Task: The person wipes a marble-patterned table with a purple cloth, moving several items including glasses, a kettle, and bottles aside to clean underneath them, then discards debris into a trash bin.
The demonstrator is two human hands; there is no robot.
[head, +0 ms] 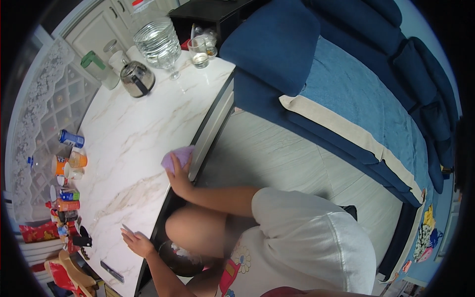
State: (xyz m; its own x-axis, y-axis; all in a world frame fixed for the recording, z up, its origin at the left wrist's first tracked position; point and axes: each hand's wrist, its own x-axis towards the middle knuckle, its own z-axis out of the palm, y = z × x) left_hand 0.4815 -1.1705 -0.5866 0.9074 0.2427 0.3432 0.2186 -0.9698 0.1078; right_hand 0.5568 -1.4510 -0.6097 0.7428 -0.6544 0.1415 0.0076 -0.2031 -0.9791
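A purple fluffy cloth (171, 160) lies bunched on the white marble-patterned tabletop (144, 133), near its front edge. My right hand (180, 178) is on it, with spread fingers gripping the cloth against the surface. Lower in the view, my left hand (138, 243) rests at the table's edge, holding nothing, its fingers apart. A thin, dark shape at its fingertips is too small to identify. Beyond that hand lies a dark phone-like slab (112, 271) on the tabletop.
A steel kettle (137, 78), green-lidded pitcher (100, 70), large water bottle (156, 37) and glass cup (200, 59) stand at one end. Along the far edge are a blue can (71, 138), cups and several packages. A trash bin (180, 258) sits by my knees; a blue sofa (274, 48) stands nearby.
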